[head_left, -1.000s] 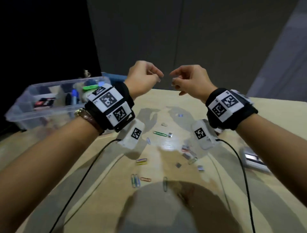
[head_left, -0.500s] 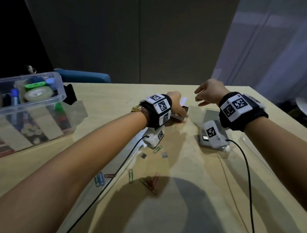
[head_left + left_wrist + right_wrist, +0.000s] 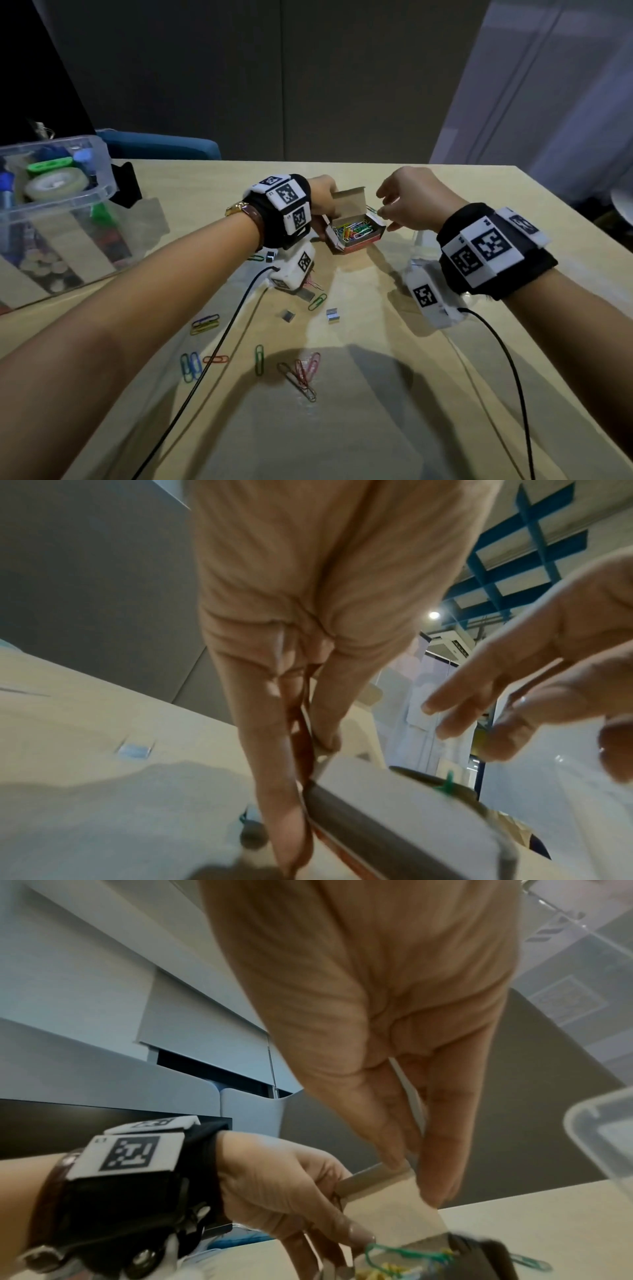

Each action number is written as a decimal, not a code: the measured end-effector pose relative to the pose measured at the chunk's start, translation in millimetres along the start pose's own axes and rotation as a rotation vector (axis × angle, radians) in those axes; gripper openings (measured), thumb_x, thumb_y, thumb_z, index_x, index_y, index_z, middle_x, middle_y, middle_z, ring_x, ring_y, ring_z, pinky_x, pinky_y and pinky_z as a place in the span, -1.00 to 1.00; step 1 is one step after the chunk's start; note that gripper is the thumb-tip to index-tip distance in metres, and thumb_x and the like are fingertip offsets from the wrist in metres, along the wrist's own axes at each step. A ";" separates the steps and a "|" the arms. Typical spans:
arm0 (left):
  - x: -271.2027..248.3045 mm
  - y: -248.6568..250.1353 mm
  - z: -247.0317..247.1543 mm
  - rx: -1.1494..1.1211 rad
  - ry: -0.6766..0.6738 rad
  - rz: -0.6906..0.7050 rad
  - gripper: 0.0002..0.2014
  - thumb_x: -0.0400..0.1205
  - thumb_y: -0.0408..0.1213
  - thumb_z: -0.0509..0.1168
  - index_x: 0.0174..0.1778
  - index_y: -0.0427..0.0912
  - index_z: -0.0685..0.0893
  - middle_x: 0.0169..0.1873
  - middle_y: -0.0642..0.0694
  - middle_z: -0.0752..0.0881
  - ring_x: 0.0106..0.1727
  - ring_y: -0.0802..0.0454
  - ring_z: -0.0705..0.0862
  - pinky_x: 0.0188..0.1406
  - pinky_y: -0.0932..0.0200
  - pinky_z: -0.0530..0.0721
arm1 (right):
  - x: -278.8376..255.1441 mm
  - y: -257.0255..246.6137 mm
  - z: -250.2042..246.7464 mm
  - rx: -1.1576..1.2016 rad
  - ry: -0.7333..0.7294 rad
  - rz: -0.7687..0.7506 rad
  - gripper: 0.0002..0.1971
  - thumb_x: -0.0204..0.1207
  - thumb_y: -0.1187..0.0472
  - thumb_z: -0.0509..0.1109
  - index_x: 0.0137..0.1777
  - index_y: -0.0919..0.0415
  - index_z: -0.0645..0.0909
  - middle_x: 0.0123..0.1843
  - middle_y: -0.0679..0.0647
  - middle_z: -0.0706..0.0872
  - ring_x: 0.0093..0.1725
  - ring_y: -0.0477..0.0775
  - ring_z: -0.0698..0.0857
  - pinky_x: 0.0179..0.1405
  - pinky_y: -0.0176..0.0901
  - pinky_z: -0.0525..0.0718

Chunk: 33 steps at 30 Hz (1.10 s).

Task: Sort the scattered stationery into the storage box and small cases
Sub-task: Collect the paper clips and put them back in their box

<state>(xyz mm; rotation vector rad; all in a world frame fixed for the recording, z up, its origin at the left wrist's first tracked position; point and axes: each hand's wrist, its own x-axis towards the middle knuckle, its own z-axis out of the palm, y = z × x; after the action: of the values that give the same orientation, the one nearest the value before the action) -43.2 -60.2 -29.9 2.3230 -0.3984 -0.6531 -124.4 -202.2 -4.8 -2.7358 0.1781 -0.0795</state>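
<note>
Head view showed a pale wooden table (image 3: 428, 192) with a clear storage box (image 3: 85, 202) at its far left edge, already holding tape and pens. Near the table's middle sat a small cardboard clip box (image 3: 356, 233), lid flap raised, full of coloured clips. The left hand (image 3: 322, 202) gripped that box by its near-left side, fingers curled round the wall. The right hand (image 3: 404, 202) hung just over the box's right edge, fingertips drawn together in a narrow pinch; whether it still held a clip I could not tell, though a green one (image 3: 404, 1254) lay on the rim beneath it. Loose paper clips (image 3: 305, 370) and staple blocks (image 3: 333, 315) remained scattered nearer the person. To do this step well, I judge the left hand should keep the box steady and the flap back, while the right releases low inside so nothing bounces out.
</note>
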 end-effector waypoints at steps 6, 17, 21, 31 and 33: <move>-32.7 -3.1 -27.0 -0.128 -0.127 0.054 -0.76 0.74 -0.46 0.17 0.31 -0.41 0.53 -0.10 -0.27 0.75 -0.27 -0.10 0.79 -0.31 0.11 0.82 | -9.9 -9.4 8.0 0.046 -0.020 -0.066 -0.53 0.67 0.15 0.34 0.51 0.34 0.47 0.31 0.21 0.67 0.11 0.08 0.67 0.00 -0.17 0.65; -65.8 -26.3 -70.8 -0.649 0.046 -0.143 -0.69 0.74 -0.06 0.16 0.04 -0.30 0.53 0.01 -0.32 0.69 -0.10 -0.17 0.78 -0.35 0.10 0.82 | 20.6 -62.8 12.0 1.078 -0.146 0.210 -0.85 0.64 0.38 0.34 0.16 0.41 0.60 0.03 0.30 0.73 -0.09 0.15 0.83 -0.19 -0.19 0.82; -67.8 -45.2 -73.3 -0.943 -0.015 -0.179 -0.58 0.80 -0.06 0.01 0.30 -0.39 0.41 0.15 -0.45 0.67 -0.01 -0.40 0.78 -0.10 -0.18 0.79 | 24.3 -81.6 31.2 1.170 -0.128 0.231 -0.88 0.64 0.43 0.31 0.12 0.45 0.58 -0.18 0.26 0.73 -0.30 0.08 0.81 -0.30 -0.24 0.81; -76.9 -76.6 -73.8 -0.971 0.116 -0.106 -0.71 0.69 -0.36 0.25 0.29 -0.41 0.57 0.03 -0.49 0.74 -0.03 -0.26 0.81 -0.23 0.09 0.82 | 26.3 -92.6 49.8 1.234 -0.211 0.248 -0.77 0.62 0.32 0.38 0.21 0.43 0.63 0.10 0.33 0.77 -0.17 0.09 0.81 -0.13 -0.24 0.80; -78.1 -79.8 -72.5 -0.984 0.122 -0.091 -0.69 0.65 -0.35 0.32 0.27 -0.42 0.60 0.01 -0.49 0.75 -0.06 -0.27 0.82 -0.23 0.09 0.83 | 26.9 -95.3 51.2 1.239 -0.236 0.244 -0.82 0.68 0.29 0.32 0.15 0.40 0.61 0.06 0.33 0.77 -0.14 0.11 0.81 -0.15 -0.23 0.81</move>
<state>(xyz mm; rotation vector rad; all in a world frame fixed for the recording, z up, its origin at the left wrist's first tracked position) -59.5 70.6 -11.3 1.4264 0.0951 -0.5647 -82.8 -99.1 -13.8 -1.4602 0.2724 0.1555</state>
